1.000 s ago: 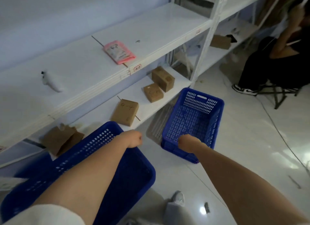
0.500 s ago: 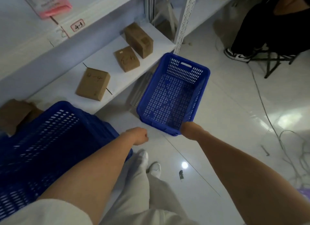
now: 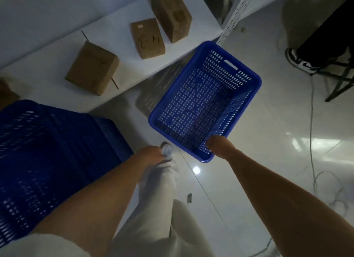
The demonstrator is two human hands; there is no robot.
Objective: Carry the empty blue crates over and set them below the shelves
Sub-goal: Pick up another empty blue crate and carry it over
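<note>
I have two empty blue mesh crates. The right blue crate (image 3: 193, 107) hangs low over the white floor beside the lowest shelf (image 3: 57, 53), and my right hand (image 3: 218, 145) grips its near rim. The left blue crate (image 3: 47, 151) is larger in view, tilted under my left forearm, with its far end by the shelf edge. My left hand (image 3: 153, 155) is closed in a fist at that crate's near corner; its fingers are hidden, so the grip itself is not visible.
Three brown cardboard boxes (image 3: 92, 69) (image 3: 147, 38) (image 3: 172, 13) lie on the lowest shelf. A perforated shelf post (image 3: 235, 13) stands past the right crate. A seated person's shoe (image 3: 300, 62) and stool legs are at the far right; cables (image 3: 314, 161) trail on the floor. My leg (image 3: 159, 209) is between the crates.
The view has tipped downward and both crates have come lower toward the floor beside the bottom shelf. The right crate has swung closer to the shelf post. Both hands kept their hold.
</note>
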